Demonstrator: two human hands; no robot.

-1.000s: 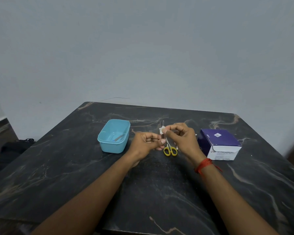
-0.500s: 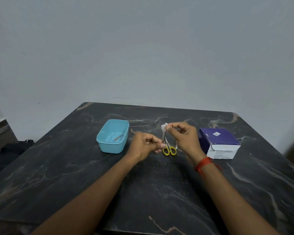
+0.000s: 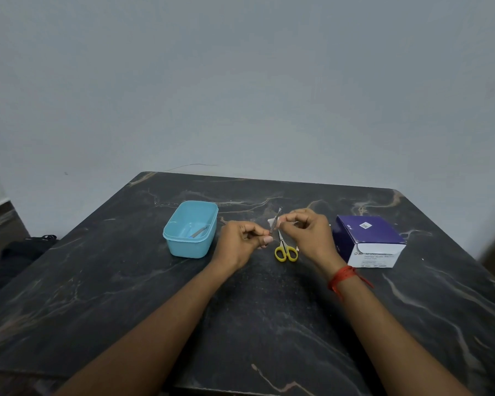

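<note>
The purple-and-white box, at three o'clock on the worktop, shows "BD" at nine o'clock on its white front face; the smaller lines beneath are too blurred to read.

blue tub w/ metal strip inside | yellow scissors on table | purple box at R

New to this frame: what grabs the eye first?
Both hands meet mid-table: the left hand pinches a thin metal tool, tilted up, while the right hand holds a small white pad against it. Yellow-handled scissors lie on the dark marble table just below them. A light blue tub with a metal piece inside sits to the left, a purple and white box to the right.
</note>
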